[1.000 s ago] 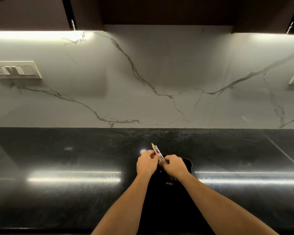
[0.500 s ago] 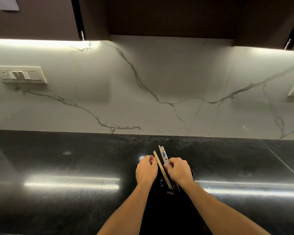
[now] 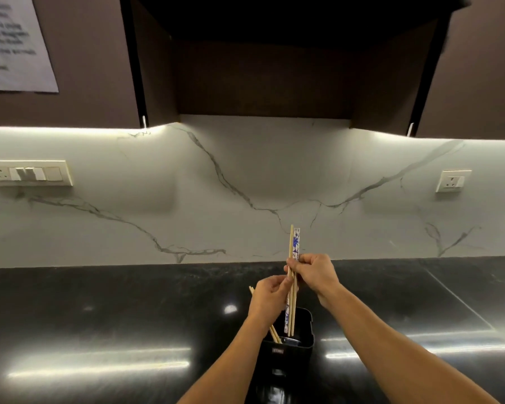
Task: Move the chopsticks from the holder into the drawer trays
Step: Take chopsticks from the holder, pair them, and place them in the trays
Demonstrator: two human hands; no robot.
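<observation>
2 hands (image 3: pixel 270 295) (image 3: pixel 315 274), 1 black holder (image 3: pixel 286 349), at least 3 raised chopsticks (image 3: pixel 291 246), 2 switch plates (image 3: pixel 31 173) (image 3: pixel 453 180), 1 paper notice (image 3: pixel 12 45)

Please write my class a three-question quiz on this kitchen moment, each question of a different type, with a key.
1. True or false: the black holder is empty.
2. Which hand has its grip higher up the raised chopsticks? A) left hand B) right hand
3. Fill in: the patterned chopstick is ___ on white.
Key: 1 false, leaning chopsticks stand inside; 2 B; 3 blue.
</observation>
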